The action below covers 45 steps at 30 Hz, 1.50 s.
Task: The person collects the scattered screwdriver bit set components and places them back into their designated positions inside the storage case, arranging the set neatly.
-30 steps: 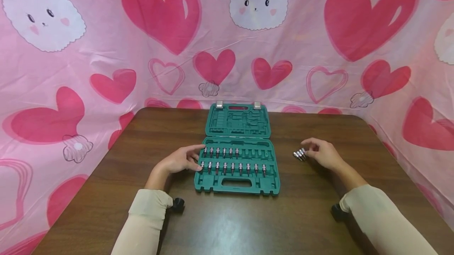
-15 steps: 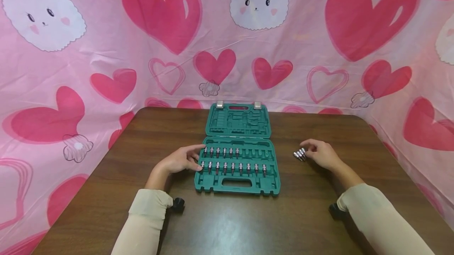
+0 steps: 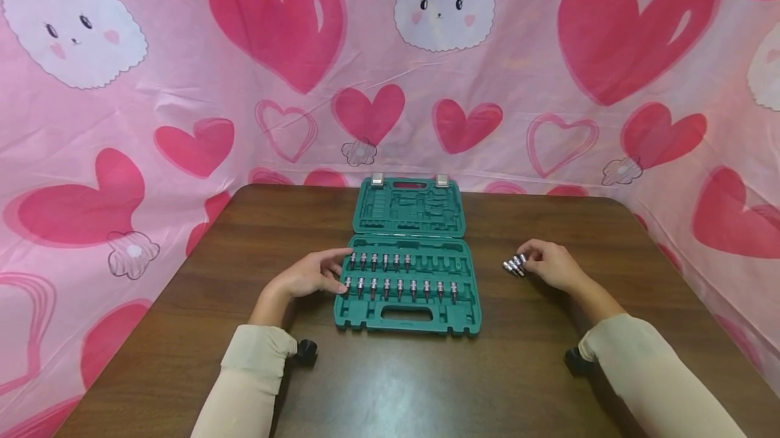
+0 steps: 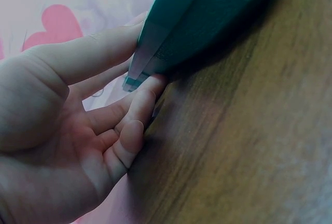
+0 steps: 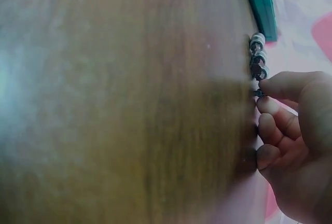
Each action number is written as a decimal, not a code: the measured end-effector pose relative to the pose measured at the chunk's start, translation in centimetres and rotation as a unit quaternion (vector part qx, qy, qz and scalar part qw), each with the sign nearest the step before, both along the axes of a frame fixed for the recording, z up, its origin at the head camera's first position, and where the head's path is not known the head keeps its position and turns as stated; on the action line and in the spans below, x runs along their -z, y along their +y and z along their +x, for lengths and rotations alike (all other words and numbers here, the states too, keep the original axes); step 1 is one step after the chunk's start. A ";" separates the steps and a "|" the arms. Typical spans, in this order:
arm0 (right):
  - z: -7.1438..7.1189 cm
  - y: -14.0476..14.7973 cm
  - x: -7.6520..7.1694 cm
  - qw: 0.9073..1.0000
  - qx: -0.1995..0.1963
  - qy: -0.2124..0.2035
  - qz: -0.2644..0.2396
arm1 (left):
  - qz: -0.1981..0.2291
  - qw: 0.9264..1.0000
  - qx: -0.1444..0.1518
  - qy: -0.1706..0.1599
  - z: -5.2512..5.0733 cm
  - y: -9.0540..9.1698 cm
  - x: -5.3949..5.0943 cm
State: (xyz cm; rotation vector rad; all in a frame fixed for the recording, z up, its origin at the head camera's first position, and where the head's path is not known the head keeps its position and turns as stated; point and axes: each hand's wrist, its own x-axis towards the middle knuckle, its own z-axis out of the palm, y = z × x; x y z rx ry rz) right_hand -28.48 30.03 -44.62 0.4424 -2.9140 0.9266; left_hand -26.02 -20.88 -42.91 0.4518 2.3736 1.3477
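Note:
Beside the case [image 3: 407, 325], my left hand [image 3: 307, 274] rests thumb and index finger on its left rim, spread apart. In the left wrist view the thumb lies straight against the green edge, while other fingers [image 4: 136, 111] bend loosely by its side. Out to the right, my right hand [image 3: 553, 265] pinches the end one of a small cluster of chrome bit sockets [image 3: 514, 265] on the table. In the right wrist view, thumb and index finger meet at that bit socket [image 5: 259, 93]; the fingertips partly hide it. Its neighbours [image 5: 258, 58] lie close by.
The case's lid [image 3: 409, 206] lies folded back behind the tray. Two rows of bit sockets [image 3: 399, 288] fill slots, with several bare slots [image 3: 437, 263] at the upper right. A wooden table [image 3: 390, 384] lies beneath, and a pink heart-patterned cloth [image 3: 378, 66] hangs behind.
My right fingers have closed in on the end bit socket, and the cluster has shifted slightly. The left hand and the case have stayed put.

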 end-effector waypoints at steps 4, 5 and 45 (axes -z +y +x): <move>0.1 0.2 -0.1 1.000 -0.002 0.004 -0.010 | -0.005 1.000 0.000 0.000 0.0 0.1 0.1; 0.2 0.2 -0.1 1.000 -0.002 0.005 -0.012 | -0.005 1.000 -0.001 -0.001 0.0 0.1 0.1; 0.1 -4.5 -1.4 0.992 0.056 0.097 -0.062 | 0.000 1.000 0.007 0.006 -0.1 0.0 0.1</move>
